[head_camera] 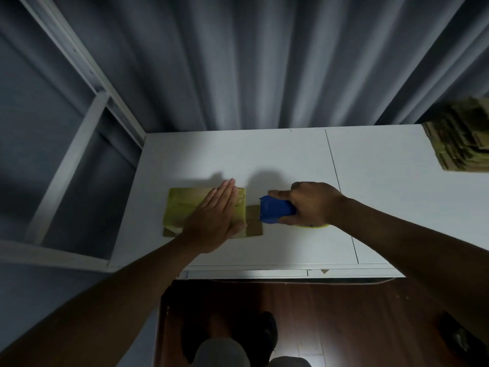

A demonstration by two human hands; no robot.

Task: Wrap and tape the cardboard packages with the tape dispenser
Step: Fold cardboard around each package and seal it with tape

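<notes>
A cardboard package (pixel 201 210), already glossy with tape, lies flat on the white tabletop (pixel 277 157) left of the middle. The left hand (pixel 214 221) presses down on its right half, palm flat, the fingers (pixel 227 189) straight and held together, pointing away from the person. A brown flap of the package sticks out from its right edge, between the two hands. Just beside that flap, the right hand (pixel 312 203) grips the blue tape dispenser (pixel 275 210), its fingers curled around the body and the thumb stretched along the far side. The blade end of the dispenser meets the flap. A sliver of a yellow tape roll (pixel 315 225) shows under the right hand, against the tabletop. At the far right corner of the tabletop sits a stack of cardboard packages (pixel 460 139), well apart from the hands. Behind the tabletop hangs a grey pleated curtain (pixel 251 62), and a white shelf frame (pixel 79 123) stands at the left. Below, dark wooden floor (pixel 344 313) is visible.
</notes>
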